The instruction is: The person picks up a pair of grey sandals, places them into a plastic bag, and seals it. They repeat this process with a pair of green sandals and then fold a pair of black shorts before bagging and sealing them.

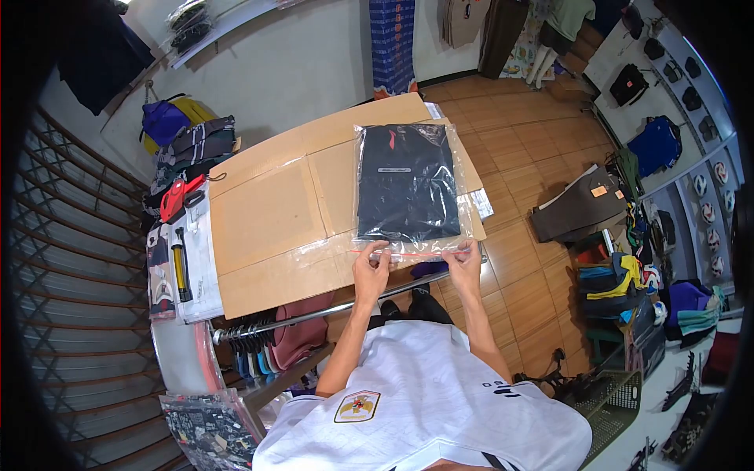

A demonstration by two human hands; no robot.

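A folded black garment with a small red logo lies inside a clear plastic bag (pixel 406 184) on a cardboard sheet (pixel 267 200). My left hand (pixel 371 267) pinches the near left corner of the bag, at the end of a red strip (pixel 416 253) along its near edge. At the near right corner, my right hand (pixel 465 265) has its fingers closed on the same edge. The strip runs fairly straight between both hands. The bag lies flat, its clear margin showing around the garment.
Left of the cardboard are a red tool (pixel 181 198) with a strap and a yellow-black pump (pixel 181 267). Folded clothes (pixel 192 149) are stacked behind them. A metal rail (pixel 314 314) with hangers runs below the near edge. Clothing piles (pixel 620 275) stand at the right.
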